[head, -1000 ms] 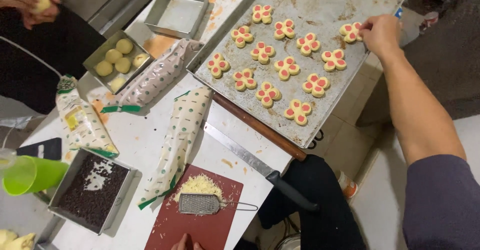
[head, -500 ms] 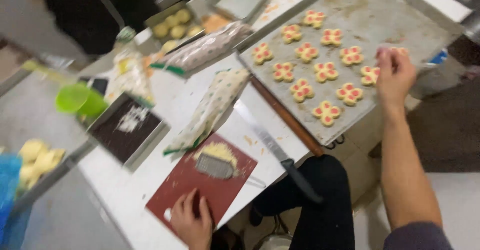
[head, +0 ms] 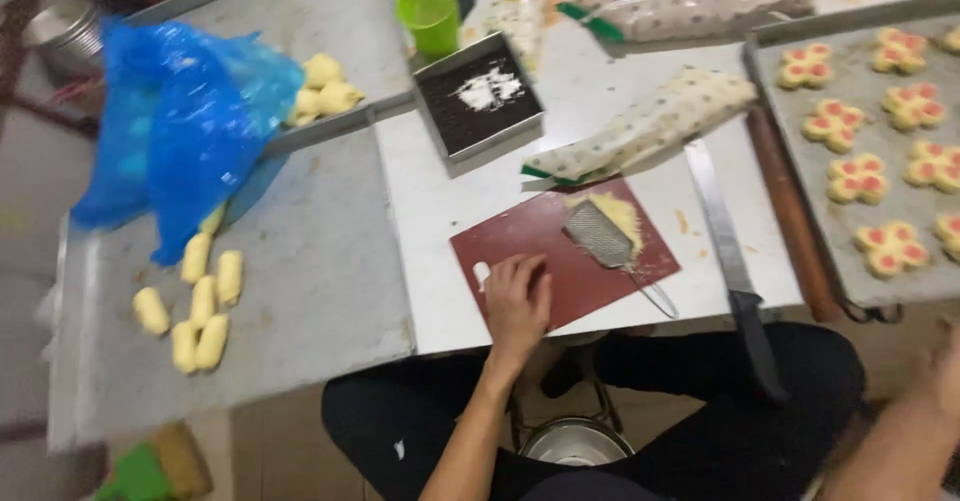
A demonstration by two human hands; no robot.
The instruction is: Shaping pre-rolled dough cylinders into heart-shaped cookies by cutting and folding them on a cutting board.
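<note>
My left hand [head: 518, 301] lies palm down on the near left corner of a dark red cutting board [head: 590, 266], fingers bent, with nothing in it. A metal grater [head: 610, 241] rests on the board over a small heap of grated yellow cheese [head: 625, 213]. My right hand [head: 945, 371] is a blur at the lower right edge, below a baking tray [head: 850, 261] with several flower-shaped cookies [head: 855, 179]; its fingers cannot be made out. A long knife [head: 735, 271] lies between board and tray.
A brown rolling pin [head: 790, 216] lies along the tray's left edge. Two patterned piping bags [head: 650, 121], a dark tin with white flakes [head: 480, 96] and a green cup [head: 432, 11] stand further back. Left: a metal sheet [head: 300, 291] with dough pieces [head: 200, 306] and a blue plastic bag [head: 180, 121].
The view has swung left. My right hand left the cookies on the tray and dropped to the lower right. My left hand stays on the cutting board.
</note>
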